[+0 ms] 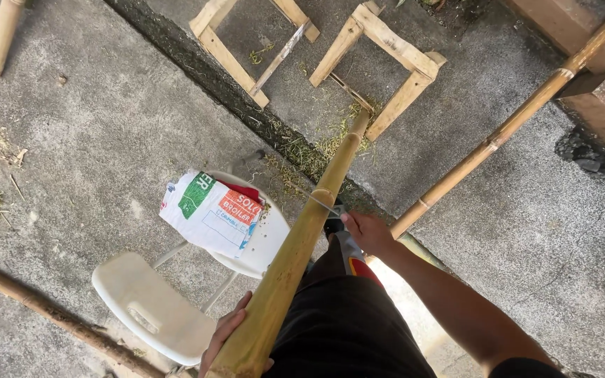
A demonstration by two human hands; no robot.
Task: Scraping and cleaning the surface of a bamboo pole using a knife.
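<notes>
Left hand [227, 336]: clenched around the near end of the bamboo pole [302, 238].
Right hand [367, 231]: a blade [316, 199] is grasped against the pole.
White chair [176, 301]: left of the pole.

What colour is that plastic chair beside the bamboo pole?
The plastic chair is white or cream, seen clearly in the head view, left of the bamboo pole.

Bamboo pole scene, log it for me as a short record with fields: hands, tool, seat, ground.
left hand: left hand holds the near end of the bamboo pole
right hand: right hand presses a thin blade against the pole
seat: white plastic chair with a printed sack lying on it
ground: concrete floor, two wooden frames, second bamboo pole
</notes>
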